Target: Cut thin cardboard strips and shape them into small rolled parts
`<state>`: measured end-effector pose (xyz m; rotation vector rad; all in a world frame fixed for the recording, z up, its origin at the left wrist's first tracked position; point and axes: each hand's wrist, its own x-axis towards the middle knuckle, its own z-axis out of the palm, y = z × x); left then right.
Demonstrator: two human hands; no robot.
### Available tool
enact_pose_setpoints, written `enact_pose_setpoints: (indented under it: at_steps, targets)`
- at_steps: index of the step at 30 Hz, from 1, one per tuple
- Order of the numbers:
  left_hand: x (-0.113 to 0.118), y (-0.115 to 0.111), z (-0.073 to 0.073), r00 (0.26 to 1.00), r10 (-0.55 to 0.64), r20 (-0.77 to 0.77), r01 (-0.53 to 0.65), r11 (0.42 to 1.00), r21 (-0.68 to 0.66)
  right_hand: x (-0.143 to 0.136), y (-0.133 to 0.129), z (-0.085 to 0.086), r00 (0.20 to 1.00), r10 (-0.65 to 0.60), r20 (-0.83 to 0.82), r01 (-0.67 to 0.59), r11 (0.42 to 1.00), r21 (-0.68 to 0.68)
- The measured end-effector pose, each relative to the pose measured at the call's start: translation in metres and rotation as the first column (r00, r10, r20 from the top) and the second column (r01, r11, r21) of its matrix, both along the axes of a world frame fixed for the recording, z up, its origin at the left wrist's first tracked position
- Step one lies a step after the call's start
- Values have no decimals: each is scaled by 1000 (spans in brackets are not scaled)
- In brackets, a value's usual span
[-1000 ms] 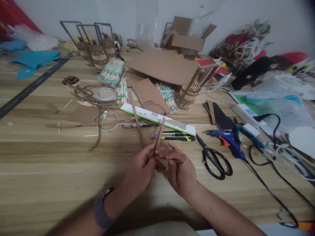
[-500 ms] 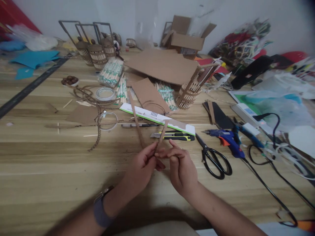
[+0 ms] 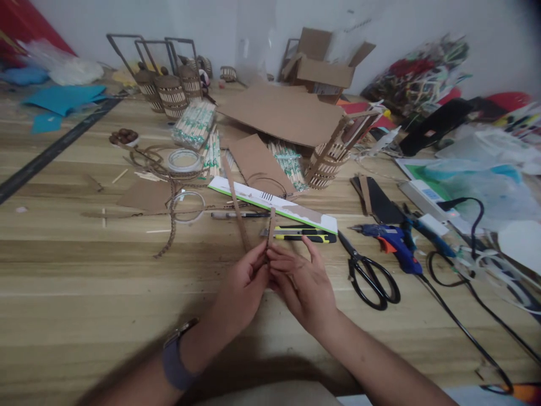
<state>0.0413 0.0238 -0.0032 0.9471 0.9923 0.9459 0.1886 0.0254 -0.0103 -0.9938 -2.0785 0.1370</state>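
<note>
Wooden table (image 3: 84, 293), light plank grain. On it: black scissors (image 3: 368, 272), blue glue gun (image 3: 391, 241) with black cord, yellow-black utility knife (image 3: 301, 233), white-green ruler (image 3: 274, 204), pen (image 3: 239, 215), tape roll (image 3: 183, 160), flat cardboard sheet (image 3: 283, 113), chopstick packs (image 3: 193, 124), blue paper (image 3: 63, 98) far left.

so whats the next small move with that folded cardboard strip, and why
Probably press the fold flat. Both the left hand and right hand pinch the cardboard strip at its bend, and its two arms rise in a narrow V, not yet closed together.
</note>
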Motion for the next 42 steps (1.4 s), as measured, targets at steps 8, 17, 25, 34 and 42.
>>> enact_pose_setpoints:
  at_steps: [8, 17, 25, 34, 42]
  targets:
    - [1, -1, -2, 1000, 28, 5, -28, 1000, 10, -4, -2, -3, 1000, -26, 2, 25, 999, 41]
    - [2, -1, -3, 996, -26, 87, 26, 1000, -8, 3, 0, -3, 999, -42, -5, 42, 999, -25]
    - [2, 1, -2, 997, -7, 74, 7, 1000, 1, -1, -1, -1, 999, -33, 9, 33, 999, 20]
    - [2, 1, 5, 999, -30, 39, 30, 1000, 5, -1, -3, 1, 998, -67, -3, 67, 995, 71]
    - [1, 1, 0, 999, -37, 35, 37, 999, 1, -1, -2, 3, 997, -65, -32, 66, 997, 38]
